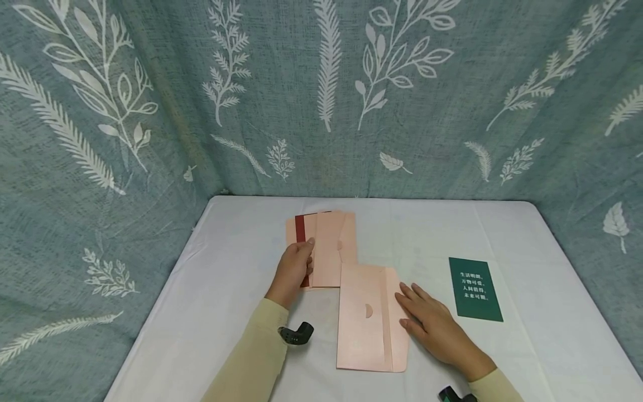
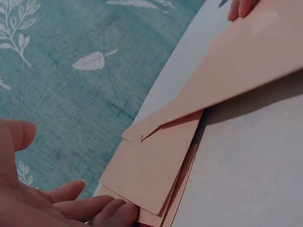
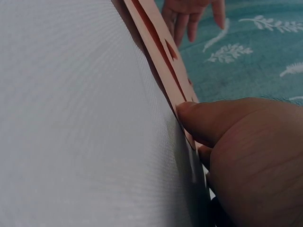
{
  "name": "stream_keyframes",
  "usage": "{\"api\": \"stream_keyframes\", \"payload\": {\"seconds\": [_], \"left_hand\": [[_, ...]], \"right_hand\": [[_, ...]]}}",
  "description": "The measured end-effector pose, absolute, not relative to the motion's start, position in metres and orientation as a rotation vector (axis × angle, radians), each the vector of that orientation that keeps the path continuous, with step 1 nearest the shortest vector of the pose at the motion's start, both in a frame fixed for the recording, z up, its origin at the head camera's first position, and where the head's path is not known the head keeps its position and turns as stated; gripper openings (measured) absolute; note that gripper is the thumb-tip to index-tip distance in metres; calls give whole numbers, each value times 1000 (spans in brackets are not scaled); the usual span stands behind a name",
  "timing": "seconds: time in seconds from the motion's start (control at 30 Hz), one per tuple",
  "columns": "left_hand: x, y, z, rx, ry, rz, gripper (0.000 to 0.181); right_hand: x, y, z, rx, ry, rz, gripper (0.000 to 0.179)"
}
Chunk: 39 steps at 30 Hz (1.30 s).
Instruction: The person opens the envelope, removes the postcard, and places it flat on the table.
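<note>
A pink paper envelope (image 1: pixel 360 318) lies near the middle of the white table, its flap spread out to the right and a half-round cut in its face. Along that flap edge, the right hand (image 1: pixel 434 324) touches the paper with extended fingers; its thumb (image 3: pixel 203 118) meets the edge in the right wrist view. Behind, partly covered by the front envelope, is a stack of pink envelopes (image 1: pixel 329 245) with a dark red strip (image 1: pixel 300 229) at its left. The left hand (image 1: pixel 293 271) is over the stack's left side, thumb apart from loosely bent fingers beside the stack's edge.
On the right lies a dark green card (image 1: pixel 475 289) with white printed characters. A white cloth (image 1: pixel 402 223) covers the table. A green leaf-patterned curtain (image 1: pixel 301 100) hangs behind and at both sides. Black wrist devices (image 1: pixel 296 334) are worn at both sleeves.
</note>
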State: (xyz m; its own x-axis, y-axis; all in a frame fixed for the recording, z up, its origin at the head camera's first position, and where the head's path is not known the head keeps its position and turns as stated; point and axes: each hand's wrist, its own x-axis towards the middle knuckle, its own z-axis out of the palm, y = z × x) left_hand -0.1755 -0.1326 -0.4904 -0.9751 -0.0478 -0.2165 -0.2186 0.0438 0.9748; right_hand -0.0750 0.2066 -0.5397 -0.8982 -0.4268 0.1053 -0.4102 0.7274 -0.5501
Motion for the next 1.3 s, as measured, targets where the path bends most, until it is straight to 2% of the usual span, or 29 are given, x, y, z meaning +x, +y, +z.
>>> {"api": "stream_keyframes", "payload": {"seconds": [0.43, 0.73, 1.3], "left_hand": [[-176, -127, -493, -400, 2154, 2011, 54], [-177, -122, -508, -420, 2107, 2063, 45], [-178, -130, -507, -369, 2127, 1936, 36]], "right_hand": [[-74, 207, -539, -699, 2893, -918, 54], [-75, 206, -540, -694, 2887, -923, 55], [-75, 206, -539, -706, 2888, -927, 55]]}}
